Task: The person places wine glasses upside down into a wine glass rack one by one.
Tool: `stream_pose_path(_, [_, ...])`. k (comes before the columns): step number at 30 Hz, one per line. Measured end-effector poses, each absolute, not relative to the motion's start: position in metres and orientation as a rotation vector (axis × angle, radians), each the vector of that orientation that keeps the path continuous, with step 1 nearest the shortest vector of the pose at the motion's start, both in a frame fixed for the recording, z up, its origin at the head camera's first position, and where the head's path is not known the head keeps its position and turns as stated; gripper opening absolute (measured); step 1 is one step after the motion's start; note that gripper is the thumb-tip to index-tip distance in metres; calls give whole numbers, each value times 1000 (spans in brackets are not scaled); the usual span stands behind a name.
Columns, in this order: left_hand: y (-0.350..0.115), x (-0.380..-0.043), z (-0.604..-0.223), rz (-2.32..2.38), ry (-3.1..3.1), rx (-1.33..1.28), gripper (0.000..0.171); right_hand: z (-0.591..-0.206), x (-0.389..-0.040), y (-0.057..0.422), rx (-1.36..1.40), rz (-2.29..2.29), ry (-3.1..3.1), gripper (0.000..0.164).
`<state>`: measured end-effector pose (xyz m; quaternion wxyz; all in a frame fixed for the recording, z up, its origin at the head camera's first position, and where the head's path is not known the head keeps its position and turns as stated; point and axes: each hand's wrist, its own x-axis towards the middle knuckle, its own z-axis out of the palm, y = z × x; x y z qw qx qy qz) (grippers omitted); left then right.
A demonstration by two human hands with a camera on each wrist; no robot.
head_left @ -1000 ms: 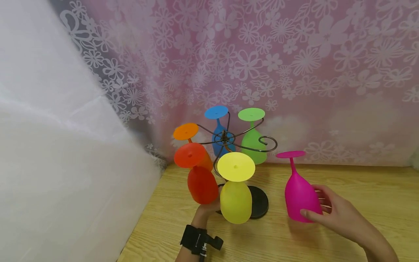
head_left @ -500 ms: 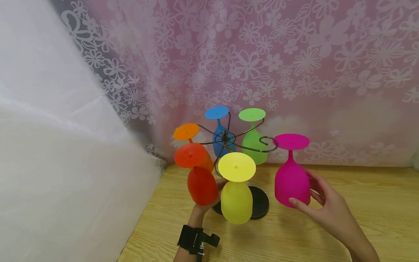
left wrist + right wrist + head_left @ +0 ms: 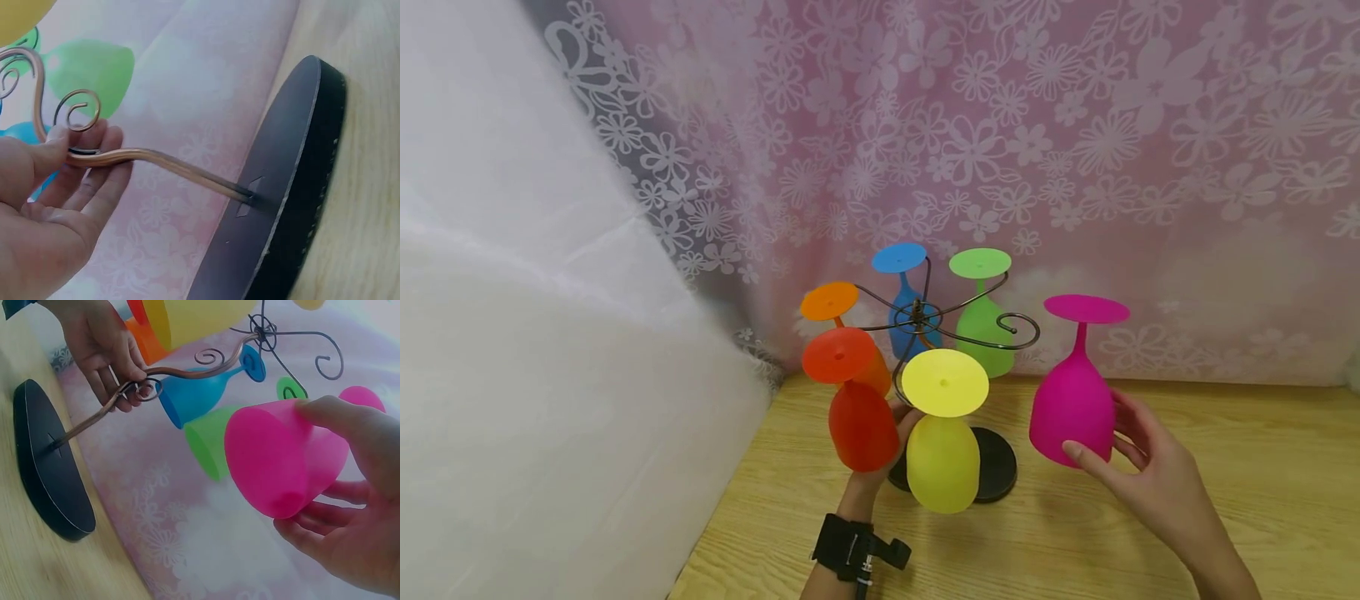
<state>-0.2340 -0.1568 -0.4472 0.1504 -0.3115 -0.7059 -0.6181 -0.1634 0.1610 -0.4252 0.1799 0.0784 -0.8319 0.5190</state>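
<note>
My right hand [image 3: 1157, 483] holds a pink wine glass [image 3: 1075, 404] upside down above the table, thumb on the near side of the bowl. Its foot is uppermost, apart from the curled hook [image 3: 1024, 329] of a metal wine glass rack to its left. My left hand [image 3: 69, 234] grips the rack's copper-coloured stem [image 3: 181, 172] above its black base [image 3: 275, 162], as the left wrist view shows. In the head view, the red glass [image 3: 861, 425] and yellow glass [image 3: 943, 467] partly hide that hand.
Also hanging upside down from the rack arms are an orange glass [image 3: 829, 302], a blue glass [image 3: 904, 321] and a green glass [image 3: 985, 337]. Behind the wooden table [image 3: 1262, 467] hangs a pink floral curtain [image 3: 1150, 167]. White sheeting [image 3: 550, 333] stands on the left.
My right hand has raised the pink wine glass and brought it towards the rack, then shifted it slightly right, away from the hook. My left hand stays at the stem.
</note>
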Motion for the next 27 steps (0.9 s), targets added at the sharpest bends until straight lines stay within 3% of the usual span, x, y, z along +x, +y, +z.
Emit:
stream_pose_path(13, [-152, -233, -447, -1765, -2038, -747, 21, -422, -162, 134, 296, 1443, -2288, 84])
stream_pose_path(27, [-148, -231, -447, -1779, -1955, -887, 19, -425, -159, 112, 261, 1436, -2239, 86])
